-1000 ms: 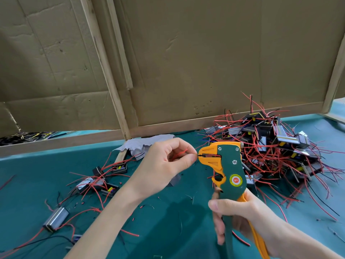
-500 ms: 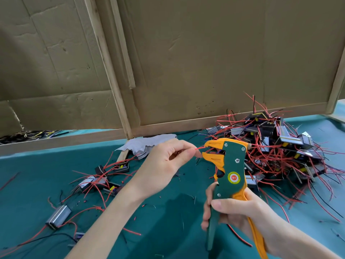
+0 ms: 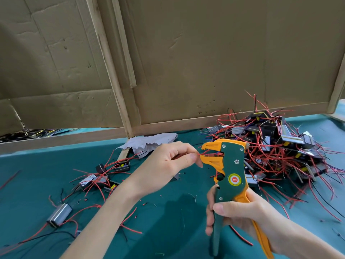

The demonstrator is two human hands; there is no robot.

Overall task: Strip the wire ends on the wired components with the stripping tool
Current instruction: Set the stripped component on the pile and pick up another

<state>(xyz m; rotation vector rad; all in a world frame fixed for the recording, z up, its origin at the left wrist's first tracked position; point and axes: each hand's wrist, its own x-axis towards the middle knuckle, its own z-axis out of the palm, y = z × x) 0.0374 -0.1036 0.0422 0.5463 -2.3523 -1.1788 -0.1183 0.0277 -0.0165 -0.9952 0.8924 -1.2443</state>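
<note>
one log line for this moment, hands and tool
step: wire end into stripper | left hand: pinches red wire | right hand: grips stripping tool handles | jaws: open, wire between them

A round yellow sticker with a red centre sat on the green stripping tool. Its white characters were too blurred to read.

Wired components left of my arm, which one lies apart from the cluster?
The silver-cased component nearest you at front left, lying alone; the other left-side components bunch together farther back.
</note>
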